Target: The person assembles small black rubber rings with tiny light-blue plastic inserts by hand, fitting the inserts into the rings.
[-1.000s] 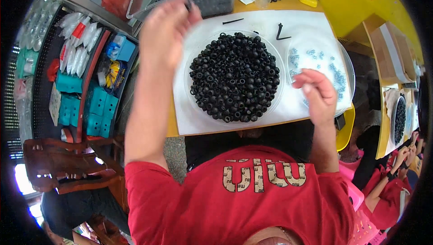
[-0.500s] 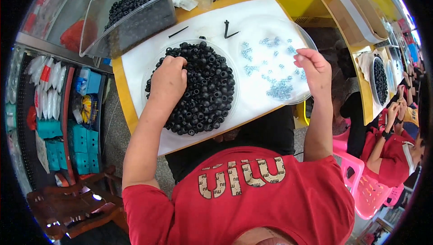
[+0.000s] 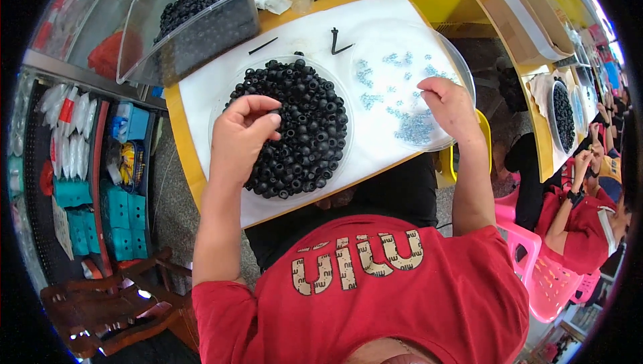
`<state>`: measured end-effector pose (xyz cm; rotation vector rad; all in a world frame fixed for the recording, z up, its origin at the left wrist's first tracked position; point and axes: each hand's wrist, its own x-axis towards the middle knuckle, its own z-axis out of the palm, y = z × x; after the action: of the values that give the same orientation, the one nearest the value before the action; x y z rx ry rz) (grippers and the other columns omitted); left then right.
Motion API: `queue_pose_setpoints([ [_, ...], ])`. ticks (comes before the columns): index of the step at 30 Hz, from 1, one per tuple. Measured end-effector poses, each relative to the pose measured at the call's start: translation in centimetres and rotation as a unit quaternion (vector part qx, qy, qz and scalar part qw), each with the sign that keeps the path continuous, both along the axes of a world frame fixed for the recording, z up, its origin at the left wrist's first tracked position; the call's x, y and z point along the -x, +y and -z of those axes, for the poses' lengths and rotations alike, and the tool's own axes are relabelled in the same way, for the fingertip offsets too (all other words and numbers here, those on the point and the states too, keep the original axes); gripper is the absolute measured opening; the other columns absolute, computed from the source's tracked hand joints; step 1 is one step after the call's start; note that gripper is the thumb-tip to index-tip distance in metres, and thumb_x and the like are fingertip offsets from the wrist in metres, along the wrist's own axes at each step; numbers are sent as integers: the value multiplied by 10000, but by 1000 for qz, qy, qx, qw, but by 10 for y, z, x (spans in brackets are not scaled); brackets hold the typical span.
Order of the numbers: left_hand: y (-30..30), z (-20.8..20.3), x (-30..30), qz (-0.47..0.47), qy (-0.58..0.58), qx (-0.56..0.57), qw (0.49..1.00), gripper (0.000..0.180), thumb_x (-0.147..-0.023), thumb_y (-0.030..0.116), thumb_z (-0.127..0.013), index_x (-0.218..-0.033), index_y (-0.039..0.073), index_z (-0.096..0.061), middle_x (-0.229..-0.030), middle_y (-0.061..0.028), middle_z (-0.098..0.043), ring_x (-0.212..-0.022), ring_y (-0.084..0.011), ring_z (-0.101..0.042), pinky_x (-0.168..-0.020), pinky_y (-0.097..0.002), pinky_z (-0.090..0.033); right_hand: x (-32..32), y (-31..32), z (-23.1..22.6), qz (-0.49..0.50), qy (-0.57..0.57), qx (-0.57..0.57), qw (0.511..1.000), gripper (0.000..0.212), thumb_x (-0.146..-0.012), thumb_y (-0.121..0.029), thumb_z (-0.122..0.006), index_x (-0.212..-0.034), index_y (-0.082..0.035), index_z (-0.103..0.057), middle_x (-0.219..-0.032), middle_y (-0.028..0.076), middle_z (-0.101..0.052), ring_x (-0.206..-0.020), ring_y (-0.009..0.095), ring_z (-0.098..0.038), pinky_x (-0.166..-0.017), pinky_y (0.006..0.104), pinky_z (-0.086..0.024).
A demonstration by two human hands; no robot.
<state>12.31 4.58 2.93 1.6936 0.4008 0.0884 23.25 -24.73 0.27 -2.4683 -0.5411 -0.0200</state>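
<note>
One heap of black beads fills a round tray beneath the left hand, head view; the right hand hovers above a clear tray of bluish bits. Both pinch; whether either grips anything cannot be told. A bumped rim could scatter beads; the clear tray, apparently overhanging the table, could tip. Tan lettering marks the red shirt.

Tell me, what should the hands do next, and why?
Perhaps lower the right hand toward the small blue pieces: it seems to hover over their clear dish, while the left hand is over the black beads.
</note>
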Motion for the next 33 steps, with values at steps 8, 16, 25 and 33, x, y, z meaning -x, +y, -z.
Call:
queue_pose_setpoints([
  [8,-25,3,26,51,10,168,984,174,-727,-21,-531,-900,-7,-555,-754,-37,-560,-647,-82,-535,-600,-188,-450,-12,49,5,-100,-20,152,983,138,-723,-86,-519,-834,-26,-576,-800,148,-560,-742,302,-548,-675,350,-437],
  [16,-24,7,41,51,11,251,967,150,-739,-16,-524,-887,2,-535,-803,-49,-546,-677,-97,-541,-592,-215,-477,-13,39,3,-99,-24,38,994,84,-733,-62,-517,-790,-10,-550,-757,117,-553,-688,252,-538,-646,300,-430],
  [25,-30,12,41,27,13,337,941,161,-739,-32,-528,-894,6,-523,-845,-75,-550,-723,-133,-555,-615,-246,-493,-3,31,2,2,249,-341,907,112,-777,-67,-509,-856,-15,-567,-760,42,-584,-710,98,-530,-667,225,-426],
  [33,-39,18,41,2,-22,358,933,214,-726,-59,-519,-925,18,-502,-872,-100,-563,-749,-174,-573,-652,-296,-505,57,90,-24,-175,371,-416,812,87,-769,11,-521,-838,1,-573,-783,31,-588,-752,83,-540,-683,200,-435],
])
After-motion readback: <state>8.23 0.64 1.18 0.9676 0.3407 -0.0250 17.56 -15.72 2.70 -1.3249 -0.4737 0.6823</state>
